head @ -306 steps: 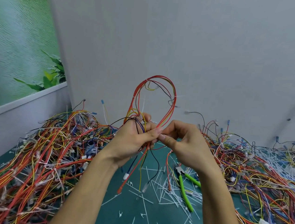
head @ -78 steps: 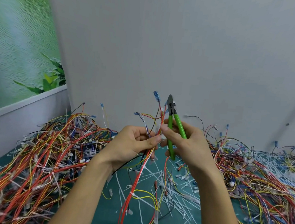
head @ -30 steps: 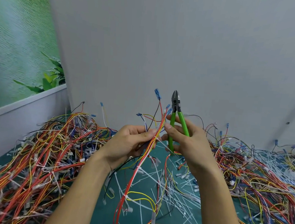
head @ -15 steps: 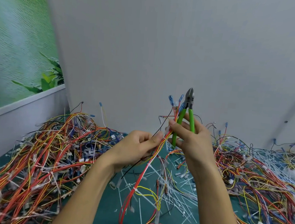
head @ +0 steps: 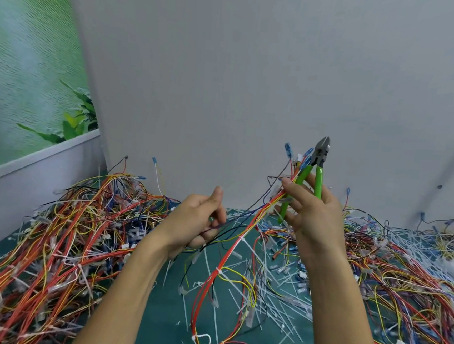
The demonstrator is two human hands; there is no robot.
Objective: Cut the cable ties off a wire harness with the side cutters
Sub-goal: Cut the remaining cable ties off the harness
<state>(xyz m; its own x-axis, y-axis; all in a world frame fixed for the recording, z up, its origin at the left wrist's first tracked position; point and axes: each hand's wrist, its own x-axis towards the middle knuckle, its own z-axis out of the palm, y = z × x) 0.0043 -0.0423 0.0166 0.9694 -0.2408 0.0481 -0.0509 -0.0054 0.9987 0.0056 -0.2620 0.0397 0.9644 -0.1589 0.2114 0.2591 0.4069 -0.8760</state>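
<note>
Against the grey wall [head: 256, 78], side cutters [head: 319, 159] point up, seemingly near-upright.

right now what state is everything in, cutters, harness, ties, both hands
side cutters, upright in right hand, cutting nothing
wire harness, top end lifted, rest trailing down
cable ties, several still on the wire harness
right hand, grips side cutters, pinches wire harness
left hand, fingers curled on thin wire harness strands

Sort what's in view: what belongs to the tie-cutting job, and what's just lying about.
In the job: side cutters in the right hand; wire harness, pinched by that hand too; its white cable ties; left hand, gripping its thin dark wires.
Lying about: left harness heap; right harness heap; cut ties on the green mat; plant poster.
</note>
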